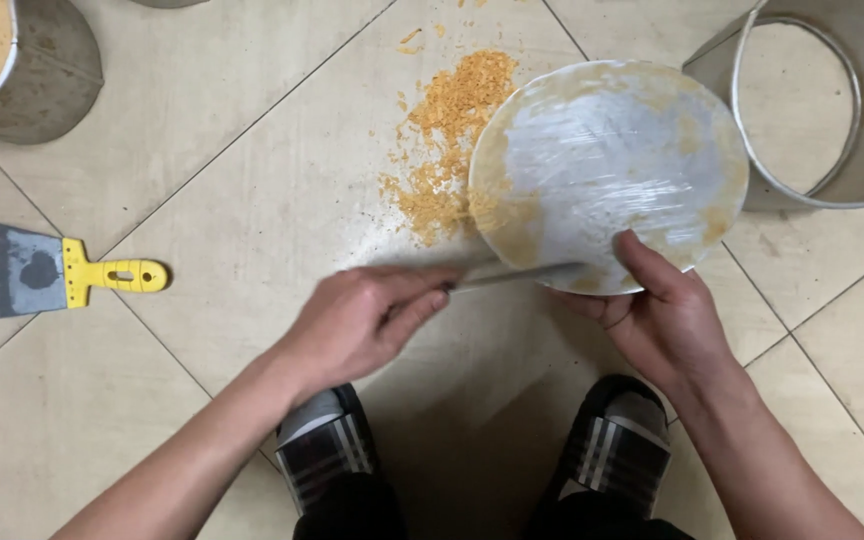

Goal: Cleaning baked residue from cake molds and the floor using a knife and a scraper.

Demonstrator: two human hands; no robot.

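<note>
The thin metal blade [517,274] in my left hand [362,320] is motion-blurred; its edge and tip cannot be resolved, and my fingers hide its handle. My right hand [664,318] covers the lower rim of the round, film-wrapped metal disc [607,165]. The grey metal bucket of yellow powder [22,65] is cut off at the top-left corner. The open steel ring [832,100] is cut off at the right edge.

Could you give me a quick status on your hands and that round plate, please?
Left hand gripping blade. Right hand holding round plate tilted, residue along rim. Orange crumbs piled on floor beside it.
</note>
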